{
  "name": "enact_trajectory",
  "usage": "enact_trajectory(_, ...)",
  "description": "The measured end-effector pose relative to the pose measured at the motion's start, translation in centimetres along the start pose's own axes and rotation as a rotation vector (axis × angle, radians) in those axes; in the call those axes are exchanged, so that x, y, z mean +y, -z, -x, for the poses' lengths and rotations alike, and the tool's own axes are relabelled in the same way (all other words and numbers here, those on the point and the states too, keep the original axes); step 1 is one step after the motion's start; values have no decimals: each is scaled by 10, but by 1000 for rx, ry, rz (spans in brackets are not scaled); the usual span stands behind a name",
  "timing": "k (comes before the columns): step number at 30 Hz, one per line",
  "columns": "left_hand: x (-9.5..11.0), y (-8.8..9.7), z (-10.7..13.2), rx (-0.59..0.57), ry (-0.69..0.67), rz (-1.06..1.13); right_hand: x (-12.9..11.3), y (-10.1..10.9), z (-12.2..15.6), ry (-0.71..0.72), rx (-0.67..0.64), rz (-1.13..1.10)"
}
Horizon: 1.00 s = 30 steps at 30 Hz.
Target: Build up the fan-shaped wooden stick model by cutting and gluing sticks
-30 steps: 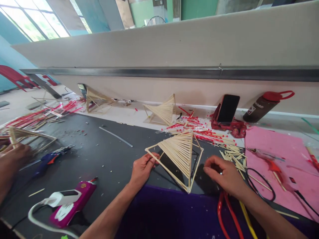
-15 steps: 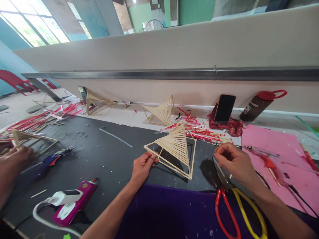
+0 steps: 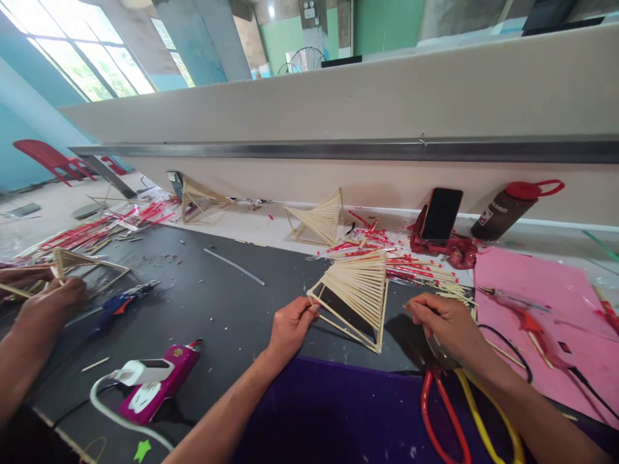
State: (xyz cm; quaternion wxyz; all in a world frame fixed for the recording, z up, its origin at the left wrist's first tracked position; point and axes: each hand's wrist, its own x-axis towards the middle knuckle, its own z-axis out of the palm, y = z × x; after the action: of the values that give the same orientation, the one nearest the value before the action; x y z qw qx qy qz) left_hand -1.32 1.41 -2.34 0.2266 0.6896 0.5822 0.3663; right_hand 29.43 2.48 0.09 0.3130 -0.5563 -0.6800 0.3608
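Note:
My left hand (image 3: pixel 290 325) is closed, pinching the near left corner of a fan-shaped frame of pale wooden sticks (image 3: pixel 360 293). The frame stands tilted on the dark table (image 3: pixel 217 309) between my hands. To its right, my right hand (image 3: pixel 445 322) has its fingers curled over the metal head of large shears (image 3: pixel 438 353). Their red and yellow handles (image 3: pixel 464 412) trail toward me. The fingertips of that hand point at the frame's right edge, a little apart from it.
A pile of red-tipped sticks (image 3: pixel 387 254) lies behind the frame. More stick frames (image 3: pixel 319 219) stand by the wall, with a phone (image 3: pixel 441 214) and a bottle (image 3: pixel 512 206). A pink sheet (image 3: pixel 532 290) is at right. A magenta glue gun (image 3: pixel 159 380) lies near left. Another person's hand (image 3: pixel 53 303) works there.
The stick frame has been turned and tipped, its fan now facing right. My right hand picked up the shears and has moved back in beside the frame. My left hand kept its grip.

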Motion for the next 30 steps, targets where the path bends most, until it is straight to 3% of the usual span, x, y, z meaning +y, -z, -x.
enact_trajectory(6, -2, -3, 1, -25, -62, -46, 4, 1, -3, 20, 63, 54)
enact_trajectory(24, -8, -3, 1, -64, -144, -93, 10, 8, -4, 10, 51, 61)
enact_trajectory(30, -8, -2, 1, -72, -174, -83, 18, 0, -8, 11, -21, 67)
